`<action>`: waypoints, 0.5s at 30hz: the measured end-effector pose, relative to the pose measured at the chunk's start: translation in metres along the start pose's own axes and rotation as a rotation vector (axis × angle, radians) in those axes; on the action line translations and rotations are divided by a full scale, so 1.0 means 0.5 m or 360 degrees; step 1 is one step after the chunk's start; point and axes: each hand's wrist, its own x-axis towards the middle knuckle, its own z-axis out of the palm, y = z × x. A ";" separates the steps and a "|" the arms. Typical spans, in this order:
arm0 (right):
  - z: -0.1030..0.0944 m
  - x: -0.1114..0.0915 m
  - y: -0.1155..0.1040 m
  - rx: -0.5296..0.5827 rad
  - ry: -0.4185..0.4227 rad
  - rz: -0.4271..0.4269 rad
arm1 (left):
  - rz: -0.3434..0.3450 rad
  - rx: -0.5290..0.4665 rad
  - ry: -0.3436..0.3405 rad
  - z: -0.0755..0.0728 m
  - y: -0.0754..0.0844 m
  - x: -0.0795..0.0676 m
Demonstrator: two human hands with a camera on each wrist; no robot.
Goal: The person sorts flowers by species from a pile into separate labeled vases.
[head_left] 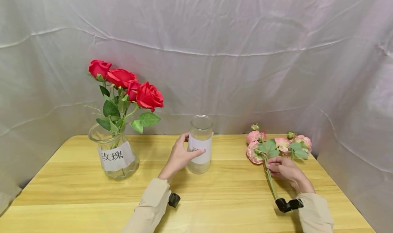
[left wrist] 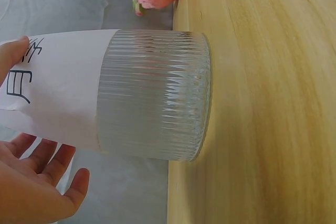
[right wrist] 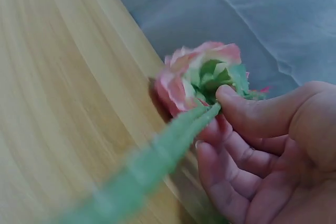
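Note:
A clear glass vase (head_left: 201,124) with ribbed lower walls and a white paper label stands upright at the middle of the table. My left hand (head_left: 184,154) holds it from the left, thumb across the label and fingers round the far side. In the left wrist view, the vase (left wrist: 152,93) shows handwritten marks on its label, partly covered by the thumb. On the right, my right hand (head_left: 287,171) pinches the green stems (head_left: 271,181) of pink flowers (head_left: 255,151) just below the blooms. The thumb and forefinger meet on the stems in the right wrist view.
At the left, a wide glass vase (head_left: 132,164) with a lettered label holds several red roses (head_left: 150,96). Grey cloth (head_left: 196,48) hangs behind and beside the wooden table (head_left: 215,205). More pink blooms (head_left: 302,142) lie near the table's back right corner.

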 end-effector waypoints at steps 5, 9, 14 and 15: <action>0.013 0.003 -0.005 0.0038 -0.0012 -0.0056 | 0.0005 -0.0002 -0.0002 0.000 0.000 0.000; 0.021 0.006 -0.008 0.0028 0.0000 -0.0108 | 0.0015 -0.0014 -0.0006 0.001 -0.001 0.001; 0.029 0.007 -0.019 0.0038 0.0038 -0.0190 | 0.0034 -0.0037 -0.0008 0.000 -0.001 0.000; 0.031 0.006 -0.023 0.0045 0.0042 -0.0204 | 0.0037 -0.0037 -0.0009 -0.001 -0.001 0.000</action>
